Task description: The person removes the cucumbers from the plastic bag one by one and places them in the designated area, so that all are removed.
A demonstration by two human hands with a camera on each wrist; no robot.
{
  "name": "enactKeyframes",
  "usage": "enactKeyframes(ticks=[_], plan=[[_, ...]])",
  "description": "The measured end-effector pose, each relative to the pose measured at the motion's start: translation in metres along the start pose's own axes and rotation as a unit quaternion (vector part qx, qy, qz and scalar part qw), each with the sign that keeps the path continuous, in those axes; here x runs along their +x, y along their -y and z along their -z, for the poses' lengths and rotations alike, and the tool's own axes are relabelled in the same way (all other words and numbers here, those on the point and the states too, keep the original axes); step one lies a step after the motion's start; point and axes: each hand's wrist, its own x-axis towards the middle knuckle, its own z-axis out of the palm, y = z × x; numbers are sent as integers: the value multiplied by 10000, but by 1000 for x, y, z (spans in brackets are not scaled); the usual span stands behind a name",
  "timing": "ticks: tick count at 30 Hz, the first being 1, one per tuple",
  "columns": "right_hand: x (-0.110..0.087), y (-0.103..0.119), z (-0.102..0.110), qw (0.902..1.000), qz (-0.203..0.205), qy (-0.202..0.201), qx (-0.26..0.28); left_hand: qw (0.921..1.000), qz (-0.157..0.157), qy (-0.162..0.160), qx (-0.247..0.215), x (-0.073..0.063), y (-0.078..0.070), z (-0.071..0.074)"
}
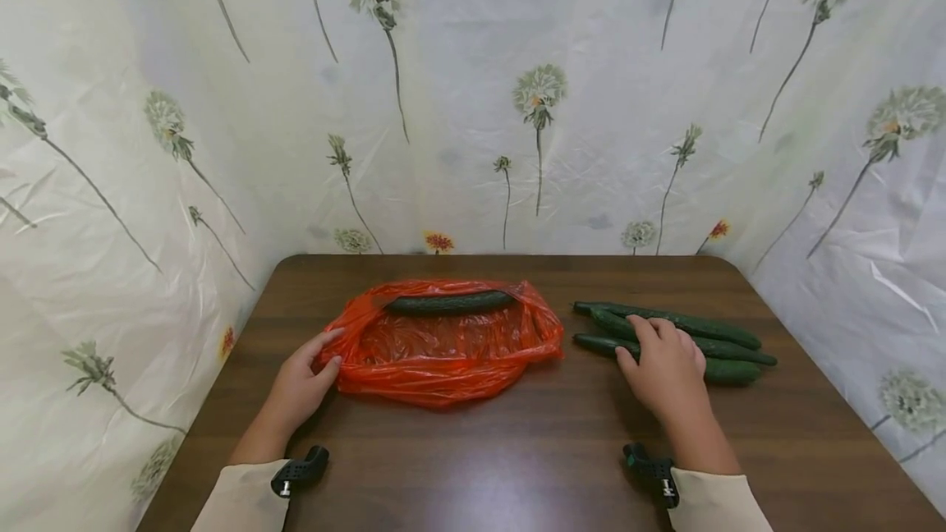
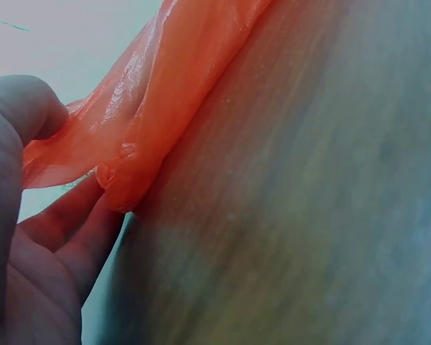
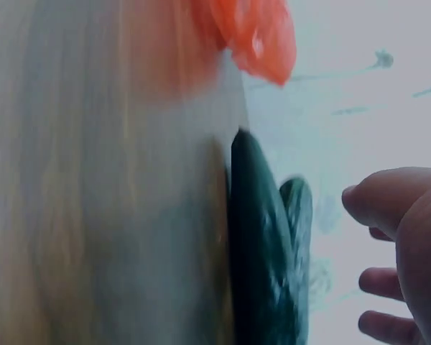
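A red plastic bag lies on the table with its mouth spread wide, and one cucumber rests inside along the far side. At the bag's left end my left hand holds the edge, thumb on one side of the film and fingers on the other; the left wrist view shows the red film between them. Several dark green cucumbers lie side by side to the right. My right hand is over them, fingers spread and loosely bent; in the right wrist view the fingers stand apart from the nearest cucumber.
The brown wooden table has its far edge against a pale curtain printed with dandelions, which also hangs at both sides. Each wrist carries a black strapped device, one on the left and one on the right.
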Motion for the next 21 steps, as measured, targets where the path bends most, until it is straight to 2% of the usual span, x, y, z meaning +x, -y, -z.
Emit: enactKeyframes(ticks=[9, 21], plan=[[12, 33, -8, 9990, 360, 231, -154, 10000, -15, -22, -2, 1, 0, -3], [23, 70, -25, 9960, 766, 455, -29, 10000, -45, -24, 12, 0, 0, 0]])
